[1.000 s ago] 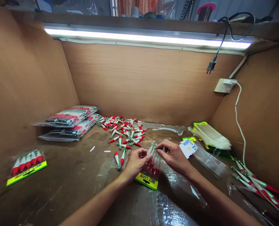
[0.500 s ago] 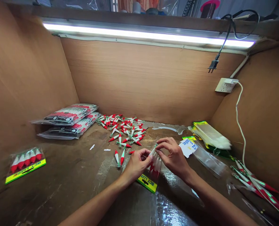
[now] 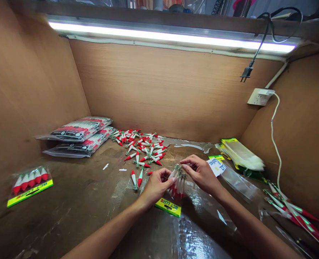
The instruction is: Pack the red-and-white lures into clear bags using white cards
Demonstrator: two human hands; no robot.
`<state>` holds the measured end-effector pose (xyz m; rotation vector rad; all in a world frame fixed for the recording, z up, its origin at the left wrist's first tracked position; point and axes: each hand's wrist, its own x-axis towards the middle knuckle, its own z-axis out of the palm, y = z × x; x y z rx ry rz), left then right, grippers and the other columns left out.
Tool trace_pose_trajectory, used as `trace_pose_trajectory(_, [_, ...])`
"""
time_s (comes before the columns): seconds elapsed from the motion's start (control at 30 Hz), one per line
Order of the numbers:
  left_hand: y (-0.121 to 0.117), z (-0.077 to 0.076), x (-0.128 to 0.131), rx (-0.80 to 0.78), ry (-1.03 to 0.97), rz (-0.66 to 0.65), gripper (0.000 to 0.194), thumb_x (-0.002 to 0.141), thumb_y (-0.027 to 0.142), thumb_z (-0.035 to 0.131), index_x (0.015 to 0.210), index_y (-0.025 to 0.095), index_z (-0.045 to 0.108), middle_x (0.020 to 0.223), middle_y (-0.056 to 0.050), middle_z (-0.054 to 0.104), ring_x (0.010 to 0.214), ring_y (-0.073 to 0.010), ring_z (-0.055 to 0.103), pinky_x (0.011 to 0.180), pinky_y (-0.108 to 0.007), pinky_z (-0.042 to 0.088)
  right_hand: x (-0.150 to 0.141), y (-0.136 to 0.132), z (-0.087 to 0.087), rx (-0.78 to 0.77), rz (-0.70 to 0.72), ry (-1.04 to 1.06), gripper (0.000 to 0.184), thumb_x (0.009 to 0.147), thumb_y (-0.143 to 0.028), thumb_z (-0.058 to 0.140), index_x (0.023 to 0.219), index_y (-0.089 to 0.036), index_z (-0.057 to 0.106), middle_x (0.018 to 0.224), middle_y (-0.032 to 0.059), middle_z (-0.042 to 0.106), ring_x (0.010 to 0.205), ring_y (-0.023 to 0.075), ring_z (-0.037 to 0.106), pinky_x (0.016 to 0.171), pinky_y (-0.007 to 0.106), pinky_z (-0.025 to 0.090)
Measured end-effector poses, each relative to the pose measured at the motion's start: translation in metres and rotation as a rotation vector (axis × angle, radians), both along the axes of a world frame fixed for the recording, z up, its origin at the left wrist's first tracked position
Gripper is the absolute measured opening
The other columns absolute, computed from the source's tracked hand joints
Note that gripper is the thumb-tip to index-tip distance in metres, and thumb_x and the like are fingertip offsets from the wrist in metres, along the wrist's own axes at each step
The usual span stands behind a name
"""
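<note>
The left hand's (image 3: 158, 185) fingers gripped the lure-filled BCT LURE packet (image 3: 169, 206) above the table (image 3: 95, 219), its yellow header toward the person. The right hand's (image 3: 201, 173) thumb and fingertips bent close together at the lures' hooked ends; whether they pinched anything was unclear.

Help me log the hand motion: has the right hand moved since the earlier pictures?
Yes. The right hand has shifted rightward, toward the white card on the table, and now covers the card's left corner, which showed before.
</note>
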<state>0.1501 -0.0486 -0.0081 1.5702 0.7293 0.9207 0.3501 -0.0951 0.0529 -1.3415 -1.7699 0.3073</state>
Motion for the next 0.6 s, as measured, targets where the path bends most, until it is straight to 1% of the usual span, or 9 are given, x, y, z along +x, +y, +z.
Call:
trace_pose_trajectory(0.13, [0.000, -0.001, 0.001, -0.014, 0.003, -0.012, 0.029, 0.079, 0.041, 0.074, 0.086, 0.014, 0.067, 0.079, -0.004, 0.068, 0.070, -0.0167, 0.061, 0.062, -0.024, 0.044, 0.004, 0.004, -0.002, -0.154, 0.078, 0.024, 0.020, 0.090, -0.031, 0.061, 0.102, -0.022, 0.074, 0.093, 0.0044, 0.074, 0.080, 0.0182, 0.066, 0.069, 0.028, 0.048])
trace_pose_trajectory(0.23, [0.003, -0.005, 0.000, -0.082, -0.009, -0.025, 0.032, 0.076, 0.044, 0.076, 0.084, 0.014, 0.065, 0.079, -0.004, 0.068, 0.067, -0.0158, 0.061, 0.060, -0.023, 0.044, 0.009, 0.008, -0.007, -0.244, 0.091, 0.066, 0.021, 0.087, -0.032, 0.062, 0.099, -0.020, 0.075, 0.093, 0.0046, 0.076, 0.080, 0.0189, 0.067, 0.070, 0.028, 0.049])
trace_pose_trajectory(0.3, [0.006, -0.009, -0.002, -0.162, 0.012, -0.052, 0.037, 0.075, 0.045, 0.076, 0.090, 0.015, 0.064, 0.076, -0.003, 0.067, 0.059, -0.0134, 0.058, 0.053, -0.021, 0.042, 0.014, 0.012, -0.014, -0.297, 0.090, 0.051, 0.022, 0.087, -0.033, 0.061, 0.095, -0.018, 0.075, 0.088, 0.0045, 0.076, 0.078, 0.0190, 0.067, 0.070, 0.027, 0.049])
trace_pose_trajectory(0.37, [0.011, -0.012, -0.004, -0.193, 0.093, -0.097, 0.045, 0.074, 0.044, 0.077, 0.105, 0.015, 0.062, 0.069, 0.000, 0.065, 0.051, -0.0115, 0.054, 0.048, -0.020, 0.038, 0.019, 0.015, -0.022, -0.380, 0.125, 0.002, 0.024, 0.087, -0.034, 0.059, 0.091, -0.017, 0.075, 0.080, 0.0034, 0.075, 0.073, 0.0184, 0.066, 0.066, 0.026, 0.047])
trace_pose_trajectory(0.43, [0.016, -0.013, -0.007, -0.143, 0.202, -0.129, 0.057, 0.074, 0.040, 0.077, 0.121, 0.014, 0.058, 0.067, 0.001, 0.064, 0.050, -0.0125, 0.054, 0.047, -0.021, 0.038, 0.023, 0.017, -0.031, -0.465, 0.190, -0.066, 0.026, 0.087, -0.034, 0.057, 0.086, -0.016, 0.076, 0.073, 0.0015, 0.073, 0.066, 0.0168, 0.063, 0.060, 0.025, 0.043])
trace_pose_trajectory(0.47, [0.017, -0.011, -0.009, -0.098, 0.248, -0.127, 0.061, 0.074, 0.038, 0.076, 0.126, 0.015, 0.056, 0.070, -0.001, 0.065, 0.053, -0.0140, 0.057, 0.049, -0.023, 0.040, 0.025, 0.018, -0.035, -0.497, 0.220, -0.095, 0.027, 0.087, -0.034, 0.056, 0.085, -0.016, 0.076, 0.070, 0.0006, 0.072, 0.063, 0.0157, 0.062, 0.058, 0.024, 0.041])
trace_pose_trajectory(0.53, [0.018, -0.006, -0.014, 0.054, 0.311, -0.073, 0.060, 0.074, 0.035, 0.075, 0.128, 0.018, 0.058, 0.086, -0.005, 0.069, 0.068, -0.0190, 0.063, 0.060, -0.027, 0.046, 0.027, 0.020, -0.044, -0.524, 0.255, -0.128, 0.027, 0.087, -0.033, 0.056, 0.085, -0.016, 0.077, 0.070, -0.0007, 0.071, 0.061, 0.0143, 0.059, 0.056, 0.023, 0.038])
trace_pose_trajectory(0.6, [0.015, 0.001, -0.020, 0.258, 0.368, 0.014, 0.053, 0.073, 0.032, 0.075, 0.124, 0.023, 0.062, 0.103, -0.008, 0.068, 0.090, -0.0254, 0.064, 0.079, -0.034, 0.048, 0.027, 0.023, -0.052, -0.526, 0.246, -0.115, 0.027, 0.086, -0.033, 0.057, 0.088, -0.016, 0.077, 0.072, -0.0005, 0.072, 0.062, 0.0144, 0.059, 0.057, 0.023, 0.039])
